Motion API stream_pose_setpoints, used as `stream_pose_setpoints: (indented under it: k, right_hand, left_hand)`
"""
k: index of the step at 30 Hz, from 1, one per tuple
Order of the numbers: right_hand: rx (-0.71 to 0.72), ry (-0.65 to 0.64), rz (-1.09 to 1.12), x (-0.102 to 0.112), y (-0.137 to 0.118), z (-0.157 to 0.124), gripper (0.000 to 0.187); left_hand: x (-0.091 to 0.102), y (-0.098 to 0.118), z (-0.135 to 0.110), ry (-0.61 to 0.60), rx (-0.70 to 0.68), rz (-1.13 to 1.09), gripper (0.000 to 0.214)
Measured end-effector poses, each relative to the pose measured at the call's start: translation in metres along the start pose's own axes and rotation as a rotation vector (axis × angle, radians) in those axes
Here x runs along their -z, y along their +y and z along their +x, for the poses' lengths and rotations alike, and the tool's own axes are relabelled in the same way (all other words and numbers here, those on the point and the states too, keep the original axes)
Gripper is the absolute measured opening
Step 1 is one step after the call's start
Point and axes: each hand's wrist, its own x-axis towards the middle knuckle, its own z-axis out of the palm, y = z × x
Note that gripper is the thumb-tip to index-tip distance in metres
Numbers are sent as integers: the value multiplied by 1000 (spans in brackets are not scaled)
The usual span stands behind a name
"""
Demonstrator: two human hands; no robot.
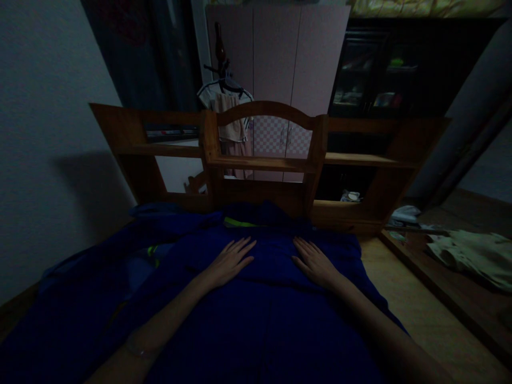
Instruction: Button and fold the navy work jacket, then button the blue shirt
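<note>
A dark blue cloth (256, 320) with yellow-green trim is spread out over a bed in front of me. My left hand (231, 260) lies flat on it, palm down, fingers stretched out toward the headboard. My right hand (314, 260) rests flat on the same cloth a short way to the right, fingers extended as well. Neither hand holds anything. The cloth bunches in folds at the left side.
A wooden headboard with open shelves (264, 160) stands just beyond the cloth. Behind it are a pink wardrobe (280, 58), hanging clothes (228, 106) and a dark cabinet (384, 69). A pale cloth (468, 253) lies on the wooden floor at right. A wall runs along the left.
</note>
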Motion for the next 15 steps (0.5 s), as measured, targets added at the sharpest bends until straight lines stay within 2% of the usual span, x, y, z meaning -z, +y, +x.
stream_pose_setpoints:
  k: [3, 7, 9, 11, 13, 15]
  right_hand:
    - [9, 24, 28, 6, -3, -2, 61]
    - [55, 8, 61, 15, -7, -2, 56]
    - [74, -25, 48, 16, -6, -1, 52]
    - [79, -45, 33, 15, -5, 0, 51]
    - [77, -45, 32, 13, -4, 0, 51]
    - [76, -36, 41, 11, -2, 0, 50]
  left_hand:
    - [-3, 0, 0, 29, -15, 3, 53]
    - [7, -3, 0, 189, -36, 63, 46]
    - [25, -10, -5, 317, -41, 147, 39]
    - [51, -23, -16, 462, -9, 261, 36]
    - [81, -39, -35, 577, 83, 381, 37]
    - [108, -59, -63, 614, 209, 495, 44]
